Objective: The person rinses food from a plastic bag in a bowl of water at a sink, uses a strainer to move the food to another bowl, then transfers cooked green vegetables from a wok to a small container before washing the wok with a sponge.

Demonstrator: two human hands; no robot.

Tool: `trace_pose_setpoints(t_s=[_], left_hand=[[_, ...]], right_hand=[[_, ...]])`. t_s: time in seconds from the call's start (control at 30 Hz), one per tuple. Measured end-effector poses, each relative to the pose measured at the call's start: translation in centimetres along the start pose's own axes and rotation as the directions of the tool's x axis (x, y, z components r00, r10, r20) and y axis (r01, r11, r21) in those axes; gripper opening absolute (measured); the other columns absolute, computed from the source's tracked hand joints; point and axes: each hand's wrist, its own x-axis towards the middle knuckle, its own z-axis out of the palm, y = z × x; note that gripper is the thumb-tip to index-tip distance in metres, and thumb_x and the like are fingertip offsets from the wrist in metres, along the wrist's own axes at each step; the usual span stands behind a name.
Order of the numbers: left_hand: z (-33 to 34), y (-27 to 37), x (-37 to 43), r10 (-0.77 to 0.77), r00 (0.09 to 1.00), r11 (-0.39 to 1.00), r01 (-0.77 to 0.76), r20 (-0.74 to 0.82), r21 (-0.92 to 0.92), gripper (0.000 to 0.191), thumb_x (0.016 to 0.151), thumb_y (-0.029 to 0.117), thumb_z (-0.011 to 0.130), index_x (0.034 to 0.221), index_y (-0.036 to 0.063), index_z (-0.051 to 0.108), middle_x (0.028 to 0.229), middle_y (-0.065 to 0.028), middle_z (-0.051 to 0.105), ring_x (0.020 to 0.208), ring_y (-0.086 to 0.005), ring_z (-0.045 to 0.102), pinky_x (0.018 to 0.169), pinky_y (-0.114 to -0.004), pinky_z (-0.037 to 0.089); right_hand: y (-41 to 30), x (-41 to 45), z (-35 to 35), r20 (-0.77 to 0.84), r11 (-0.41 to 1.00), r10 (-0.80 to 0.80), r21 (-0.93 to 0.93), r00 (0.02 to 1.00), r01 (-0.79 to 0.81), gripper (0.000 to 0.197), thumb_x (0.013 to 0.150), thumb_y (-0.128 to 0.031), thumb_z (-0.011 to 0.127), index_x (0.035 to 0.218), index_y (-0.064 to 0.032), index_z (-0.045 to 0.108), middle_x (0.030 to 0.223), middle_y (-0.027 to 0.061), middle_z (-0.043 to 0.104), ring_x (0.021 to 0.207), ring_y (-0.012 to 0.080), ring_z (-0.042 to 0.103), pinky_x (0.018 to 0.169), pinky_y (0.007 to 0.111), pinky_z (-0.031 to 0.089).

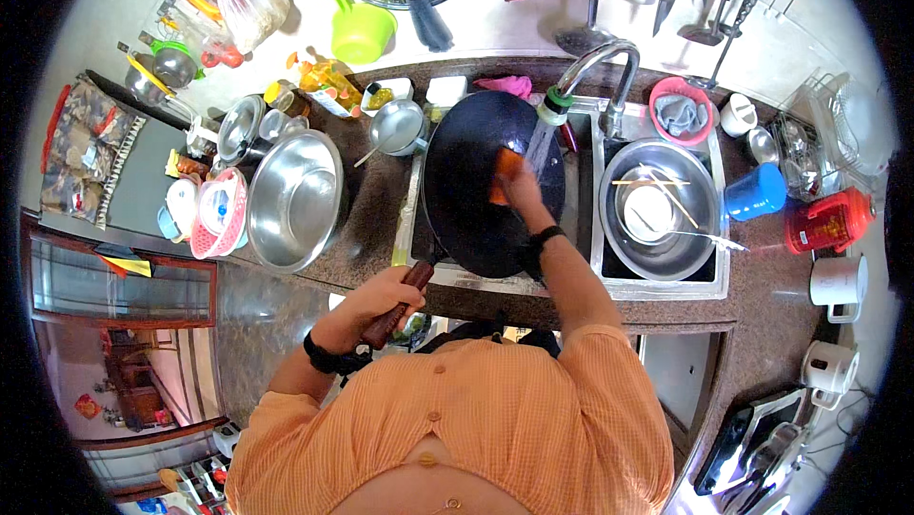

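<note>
A black wok [471, 222] rests tilted over the left basin of the steel double sink [657, 291]. My left hand [382, 301] is closed around its dark brown handle [400, 306], near the counter's front edge. Inside the wok, my right hand [523, 190] presses an orange cloth or sponge [505, 171] against the dark surface. Water [540, 145] runs from the chrome faucet [607, 51] with a green-ringed nozzle, falling into the wok beside my right hand. The part of the cloth under my fingers is hidden.
A steel bowl [610, 244] in the right basin holds a white bowl, chopsticks and a spoon. On the left stands a large steel basin [296, 194] beside a pink basket [230, 229]. A blue cup [757, 191] and a red thermos jug [832, 219] stand right of the sink.
</note>
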Motion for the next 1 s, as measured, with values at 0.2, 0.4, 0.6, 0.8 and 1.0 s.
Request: trace_pose_setpoints(t_s=[0.2,0.4,0.6,0.8,1.0], left_hand=[[-0.1,-2.2,1.6,0.018,1.000,0.999,-0.018,-0.004,-0.049,0.016,0.078,0.012,0.062,0.084,0.0041,0.050,0.063,-0.0027,0.053,0.045,-0.0122,0.053,0.040,-0.027,0.044],[0.2,-1.4,1.2,-0.021,0.999,0.999,0.022,0.037,-0.034,0.015,0.077,0.011,0.061,0.084,0.0037,0.049,0.063,-0.0036,0.054,0.044,-0.0129,0.054,0.040,-0.026,0.044],[0.0,-2.4,1.5,0.011,0.999,1.000,-0.011,0.040,-0.020,0.019,0.078,0.011,0.063,0.089,0.0030,0.051,0.061,-0.0027,0.054,0.043,-0.0131,0.054,0.039,-0.026,0.044],[-0.3,-1.2,0.8,-0.038,0.999,0.999,0.038,0.036,-0.011,0.016,0.078,0.012,0.063,0.085,0.0040,0.051,0.061,-0.0020,0.053,0.043,-0.0128,0.053,0.040,-0.025,0.044],[-0.5,-2.4,0.9,-0.035,0.999,0.999,0.035,0.011,-0.013,0.016,0.077,0.013,0.063,0.083,0.0042,0.051,0.061,-0.0026,0.053,0.043,-0.0130,0.053,0.040,-0.025,0.045]], right_hand=[[-4.2,-5.1,1.9,0.279,0.918,-0.379,0.234,0.882,0.320,0.048,0.089,-0.037,0.064,0.125,-0.0053,0.057,0.106,0.0240,0.067,0.100,0.0413,0.064,0.086,0.046,0.051],[2.4,0.8,-1.5,-0.002,0.987,0.022,-0.160,1.000,-0.022,0.039,0.088,-0.035,0.064,0.113,-0.0054,0.061,0.097,0.0225,0.069,0.090,0.0391,0.067,0.079,0.047,0.055],[-4.9,-3.5,3.4,0.287,0.893,-0.425,0.292,0.859,0.344,0.039,0.088,-0.031,0.068,0.116,-0.0043,0.064,0.097,0.0188,0.070,0.086,0.0297,0.069,0.075,0.041,0.053],[4.8,0.9,-0.7,0.020,0.974,-0.056,-0.220,0.998,0.059,0.041,0.087,-0.041,0.064,0.109,-0.0071,0.067,0.098,0.0202,0.070,0.089,0.0387,0.067,0.077,0.049,0.053],[-4.4,-3.1,3.8,0.209,0.868,-0.496,0.088,0.843,0.489,0.046,0.083,-0.042,0.071,0.103,-0.0008,0.068,0.094,0.0228,0.068,0.086,0.0392,0.067,0.074,0.045,0.053]])
